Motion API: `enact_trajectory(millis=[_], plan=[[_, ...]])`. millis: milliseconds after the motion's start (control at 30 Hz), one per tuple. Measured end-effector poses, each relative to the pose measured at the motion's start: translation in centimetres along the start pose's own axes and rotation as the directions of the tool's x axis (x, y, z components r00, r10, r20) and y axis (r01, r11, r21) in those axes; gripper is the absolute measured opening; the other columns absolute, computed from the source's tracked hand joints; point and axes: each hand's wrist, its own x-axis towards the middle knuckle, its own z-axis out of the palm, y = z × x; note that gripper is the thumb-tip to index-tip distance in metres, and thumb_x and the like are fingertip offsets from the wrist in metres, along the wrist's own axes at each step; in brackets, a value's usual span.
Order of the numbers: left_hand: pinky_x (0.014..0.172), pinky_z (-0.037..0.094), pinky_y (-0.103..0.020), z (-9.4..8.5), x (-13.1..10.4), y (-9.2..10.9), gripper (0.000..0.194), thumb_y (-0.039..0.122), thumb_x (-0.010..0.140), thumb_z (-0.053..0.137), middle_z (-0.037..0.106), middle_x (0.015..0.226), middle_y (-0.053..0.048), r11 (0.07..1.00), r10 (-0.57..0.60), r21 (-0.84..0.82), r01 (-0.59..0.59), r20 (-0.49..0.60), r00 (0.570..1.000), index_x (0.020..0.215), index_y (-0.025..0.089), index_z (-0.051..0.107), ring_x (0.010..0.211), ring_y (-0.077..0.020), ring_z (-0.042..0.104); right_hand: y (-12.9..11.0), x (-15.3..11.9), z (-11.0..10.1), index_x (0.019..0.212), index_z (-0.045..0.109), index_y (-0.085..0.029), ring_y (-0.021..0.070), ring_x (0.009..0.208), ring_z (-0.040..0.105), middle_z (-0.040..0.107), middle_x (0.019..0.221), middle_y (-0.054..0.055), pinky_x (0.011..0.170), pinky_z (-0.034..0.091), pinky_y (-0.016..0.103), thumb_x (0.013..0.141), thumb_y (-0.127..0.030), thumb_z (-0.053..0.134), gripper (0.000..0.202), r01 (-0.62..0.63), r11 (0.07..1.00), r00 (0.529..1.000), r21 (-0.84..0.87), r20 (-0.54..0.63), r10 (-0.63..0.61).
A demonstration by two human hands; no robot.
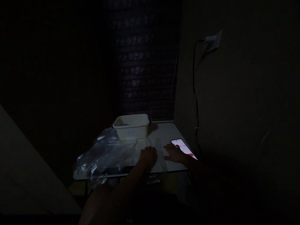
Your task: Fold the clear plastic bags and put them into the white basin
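My left hand (148, 156) rests on the white table (162, 129) with its fingers curled in; what they hold, if anything, is too dark to tell. Clear plastic (107, 155), crumpled and shiny, spreads over the table to its left. A thin see-through plastic strip (159, 146) lies flat between my two hands. My right hand (175, 153) is open, fingers apart and pointing left. It reaches across part of a lit phone (181, 143) at the table's right edge and hides some of the screen.
A white plastic tub (132, 131) with dark handles stands at the back of the table. Behind it hangs a dark window blind (138, 70). A black cable (194, 88) runs down the right wall from a plug in an outlet (215, 39). The room is very dim.
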Motion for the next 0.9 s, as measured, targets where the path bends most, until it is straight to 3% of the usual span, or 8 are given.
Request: enact_trajectory(millis=[233, 400, 667, 800, 900], plan=[[0.072, 0.031, -0.036, 0.3, 0.7, 0.4, 0.035, 0.034, 0.076, 0.018, 0.034, 0.11, -0.01, 1.0, -0.004, -0.028, 0.003, -0.043, 0.999, 0.105, 0.018, 0.03, 0.098, -0.0219, 0.033, 0.0, 0.0, 0.0, 0.104, 0.038, -0.018, 0.0261, 0.099, 0.029, 0.038, 0.108, 0.012, 0.075, 0.024, 0.043, 0.062, -0.048, 0.042, 0.052, -0.028, 0.999, 1.0, -0.042, -0.011, 0.028], [0.065, 0.034, -0.036, 0.5, 0.2, 1.2, 0.033, 0.031, 0.075, 0.021, 0.039, 0.104, -0.012, 0.998, -0.067, -0.025, 0.066, -0.024, 0.997, 0.103, 0.016, 0.033, 0.088, -0.022, 0.04, -0.1, 0.1, 0.0, 0.102, 0.04, -0.017, 0.026, 0.098, 0.031, 0.04, 0.106, 0.013, 0.074, 0.025, 0.044, 0.061, -0.047, 0.042, 0.05, -0.025, 0.999, 0.999, -0.046, -0.021, 0.024], [0.067, 0.033, -0.038, 0.0, -0.1, 0.7, 0.035, 0.033, 0.075, 0.02, 0.043, 0.099, -0.012, 0.997, -0.081, 0.006, 0.081, 0.017, 0.997, 0.096, 0.015, 0.04, 0.09, -0.0232, 0.039, 0.1, 0.2, -0.3, 0.103, 0.04, -0.018, 0.0249, 0.097, 0.033, 0.041, 0.106, 0.011, 0.074, 0.025, 0.043, 0.06, -0.045, 0.045, 0.051, 0.006, 1.0, 1.0, -0.023, 0.018, -0.005], [0.075, 0.028, -0.04, 0.3, 0.1, 0.9, 0.039, 0.035, 0.076, 0.017, 0.033, 0.114, -0.01, 0.999, 0.021, -0.026, -0.022, -0.023, 1.0, 0.107, 0.017, 0.031, 0.101, -0.023, 0.029, 0.1, 0.3, -0.4, 0.106, 0.038, -0.019, 0.0251, 0.099, 0.032, 0.04, 0.108, 0.011, 0.075, 0.024, 0.043, 0.059, -0.045, 0.046, 0.054, -0.003, 1.0, 0.999, -0.012, 0.038, 0.003], [0.078, 0.024, -0.042, 0.7, 0.1, 0.9, 0.04, 0.035, 0.077, 0.014, 0.028, 0.119, -0.008, 0.996, 0.082, -0.038, -0.081, 0.028, 0.996, 0.112, 0.019, 0.026, 0.107, -0.0228, 0.021, 0.2, 0.4, -0.3, 0.107, 0.036, -0.02, 0.0253, 0.101, 0.029, 0.038, 0.111, 0.011, 0.076, 0.023, 0.044, 0.058, -0.045, 0.047, 0.057, -0.002, 1.0, 0.999, -0.001, 0.054, 0.002]])
